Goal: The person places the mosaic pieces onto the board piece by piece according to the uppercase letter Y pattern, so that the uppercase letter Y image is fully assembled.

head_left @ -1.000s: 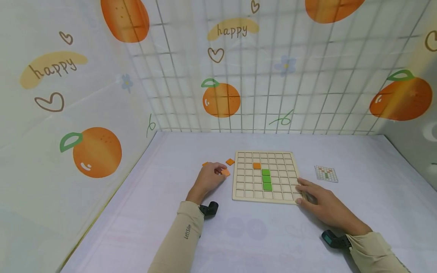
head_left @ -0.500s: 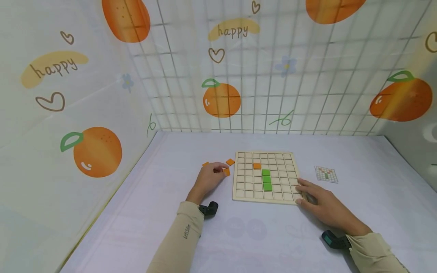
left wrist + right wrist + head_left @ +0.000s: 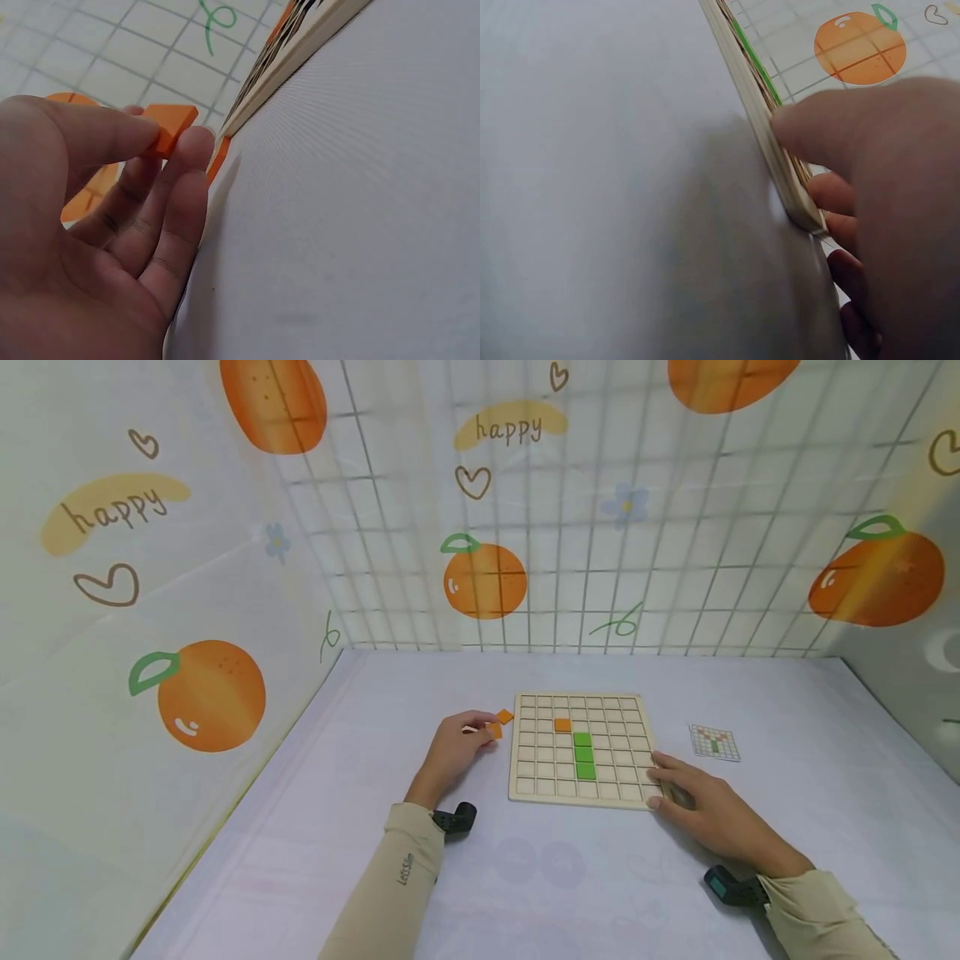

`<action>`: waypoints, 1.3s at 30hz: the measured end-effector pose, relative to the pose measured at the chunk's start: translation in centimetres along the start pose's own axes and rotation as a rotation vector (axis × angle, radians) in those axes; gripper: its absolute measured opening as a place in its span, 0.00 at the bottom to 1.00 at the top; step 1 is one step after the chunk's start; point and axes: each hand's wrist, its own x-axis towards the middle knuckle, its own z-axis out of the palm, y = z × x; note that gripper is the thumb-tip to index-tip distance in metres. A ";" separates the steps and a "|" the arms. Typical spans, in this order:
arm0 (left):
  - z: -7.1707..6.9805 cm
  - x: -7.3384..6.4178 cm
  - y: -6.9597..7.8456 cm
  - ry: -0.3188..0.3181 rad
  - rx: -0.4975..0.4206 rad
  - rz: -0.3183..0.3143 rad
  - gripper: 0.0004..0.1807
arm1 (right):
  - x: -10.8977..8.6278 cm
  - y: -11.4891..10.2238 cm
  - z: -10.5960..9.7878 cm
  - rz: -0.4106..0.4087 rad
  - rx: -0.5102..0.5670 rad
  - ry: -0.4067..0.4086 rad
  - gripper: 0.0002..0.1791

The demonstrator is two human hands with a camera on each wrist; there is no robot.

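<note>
Board holds three green tiles and one orange tile; left hand pinches another tile, loose tile apparently awaits placement, and relaxed right hand touches board.

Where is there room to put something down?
Try the bare table between the board and back wall, or in front of the board between the sleeves. It's crowded at the board's left edge, where the left hand pinches an orange tile near another, and its right edge, where the right hand rests.
</note>
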 end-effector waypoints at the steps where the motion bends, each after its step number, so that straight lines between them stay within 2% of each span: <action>1: 0.0 0.0 0.0 -0.007 -0.019 -0.002 0.10 | 0.0 0.0 0.0 0.001 -0.002 -0.002 0.32; 6: 0.4 0.2 0.0 -0.020 -0.052 0.000 0.11 | -0.1 0.0 -0.3 -0.002 -0.011 0.002 0.33; 14: 1.0 0.1 0.2 -0.008 -0.047 0.003 0.11 | -0.2 -0.1 -0.5 0.000 0.004 -0.002 0.33; 19: 1.0 0.0 0.2 0.001 0.007 0.014 0.14 | -0.2 -0.1 -0.4 -0.006 0.003 -0.001 0.33; 23: 0.9 -0.2 0.2 -0.024 0.060 -0.003 0.18 | -0.1 0.0 -0.4 -0.008 -0.002 0.000 0.33; 28: 1.0 -0.2 0.0 -0.066 0.080 -0.010 0.19 | -0.1 0.1 -0.3 -0.003 -0.001 -0.002 0.33; 39: 1.1 0.0 0.5 -0.083 0.104 0.033 0.20 | 0.0 0.0 0.0 0.000 0.007 -0.007 0.34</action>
